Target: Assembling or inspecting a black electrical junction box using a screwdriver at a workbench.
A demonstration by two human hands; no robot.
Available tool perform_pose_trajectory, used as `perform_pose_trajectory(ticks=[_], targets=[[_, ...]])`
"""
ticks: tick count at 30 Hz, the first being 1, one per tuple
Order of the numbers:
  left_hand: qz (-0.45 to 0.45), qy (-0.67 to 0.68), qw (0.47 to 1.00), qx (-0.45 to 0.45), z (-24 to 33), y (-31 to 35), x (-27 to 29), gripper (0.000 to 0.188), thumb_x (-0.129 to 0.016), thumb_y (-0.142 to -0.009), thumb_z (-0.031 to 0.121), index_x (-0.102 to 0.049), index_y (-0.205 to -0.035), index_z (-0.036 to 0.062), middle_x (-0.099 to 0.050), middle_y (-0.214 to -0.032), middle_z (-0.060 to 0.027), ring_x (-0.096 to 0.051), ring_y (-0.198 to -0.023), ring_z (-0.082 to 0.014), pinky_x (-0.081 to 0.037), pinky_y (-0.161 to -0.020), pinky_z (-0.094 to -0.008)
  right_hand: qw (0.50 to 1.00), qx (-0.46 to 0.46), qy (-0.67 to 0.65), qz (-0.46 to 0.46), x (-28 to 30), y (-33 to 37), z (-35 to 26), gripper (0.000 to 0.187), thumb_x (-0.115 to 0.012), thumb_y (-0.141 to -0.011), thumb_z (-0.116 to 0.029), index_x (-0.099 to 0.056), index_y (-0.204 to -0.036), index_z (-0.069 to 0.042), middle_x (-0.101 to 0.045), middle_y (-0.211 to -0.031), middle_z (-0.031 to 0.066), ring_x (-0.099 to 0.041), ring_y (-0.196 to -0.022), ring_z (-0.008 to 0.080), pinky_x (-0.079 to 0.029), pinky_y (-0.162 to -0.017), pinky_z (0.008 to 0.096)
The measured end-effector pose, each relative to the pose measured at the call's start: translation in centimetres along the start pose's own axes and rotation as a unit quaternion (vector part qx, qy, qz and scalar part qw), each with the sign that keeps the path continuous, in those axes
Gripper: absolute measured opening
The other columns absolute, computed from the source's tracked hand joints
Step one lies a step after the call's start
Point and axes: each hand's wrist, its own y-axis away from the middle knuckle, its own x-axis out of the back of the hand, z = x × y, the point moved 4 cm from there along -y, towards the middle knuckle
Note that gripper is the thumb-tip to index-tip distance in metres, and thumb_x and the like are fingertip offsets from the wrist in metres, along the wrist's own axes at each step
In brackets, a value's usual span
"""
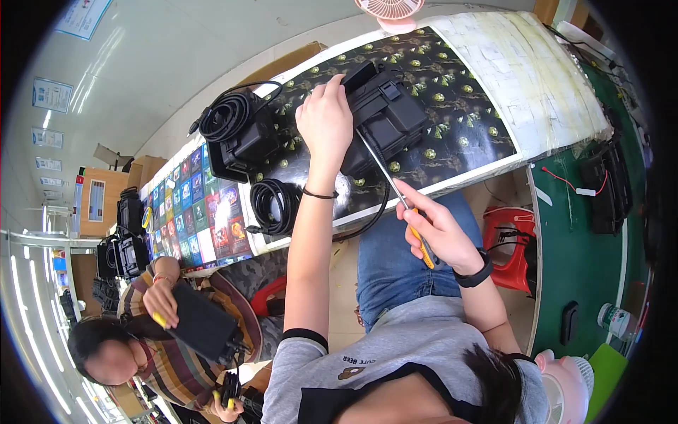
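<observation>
A black plastic case with latches (392, 113) lies on the dark patterned table cover in front of me. My left hand (325, 120) holds the left side of this case, fingers curled over its far edge; part of the case is hidden beneath the hand. In my right hand (441, 233) is a screwdriver (426, 247) with a yellow and black handle. Its long metal shaft points away from me, and the tip reaches the near side of the case. Whether the tip sits in a screw is too small to tell.
Left of my arm stand another black case (247, 145) topped with coiled cable and a cable coil (275, 206). A pink fan (390, 10) is at the far edge. At left, a co-worker (191, 304) holds a black box. A red stool (510, 244) and green table (565, 283) are at right.
</observation>
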Motion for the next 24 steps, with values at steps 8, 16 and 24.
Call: perform_pose_trajectory(ticks=[8, 16, 24], targets=[[-0.03, 0.002, 1.0, 0.01, -0.1, -0.3, -0.5, 0.023, -0.056, -0.096, 0.021, -0.071, -0.112, 0.0143, -0.071, -0.09, -0.0079, -0.067, -0.085, -0.0285, -0.049, -0.076, -0.0412, 0.978, 0.008, -0.207, 0.009, -1.2, -0.6, 2.3, 0.056, -0.045, -0.106, -0.012, -0.024, -0.158, -0.012, -0.048, -0.108, 0.0025, -0.045, -0.064, 0.0062, -0.041, -0.048, 0.0193], [-0.034, 0.065, 0.997, 0.021, -0.4, -0.4, -0.1, 0.025, -0.058, -0.095, 0.027, -0.071, -0.113, 0.0142, -0.071, -0.093, -0.0082, -0.067, -0.086, -0.0291, -0.048, -0.078, -0.0405, 0.677, -0.05, -0.721, -0.14, -2.1, -0.4, 1.4, 0.048, -0.035, -0.108, -0.014, -0.025, -0.155, -0.009, -0.045, -0.103, 0.0024, -0.041, -0.058, 0.0061, -0.04, -0.043, 0.0189], [-0.091, 0.05, 0.993, -0.054, 0.2, 0.3, 1.1, 0.086, -0.081, -0.065, 0.061, -0.06, -0.132, 0.0118, -0.062, -0.118, -0.009, -0.057, -0.111, -0.0295, -0.042, -0.096, -0.0414, 0.918, 0.167, -0.359, -0.011, 0.4, 3.9, -1.9, 0.056, -0.037, -0.107, -0.018, -0.015, -0.159, -0.017, -0.043, -0.096, 0.0027, -0.038, -0.045, 0.0065, -0.037, -0.035, 0.0209]])
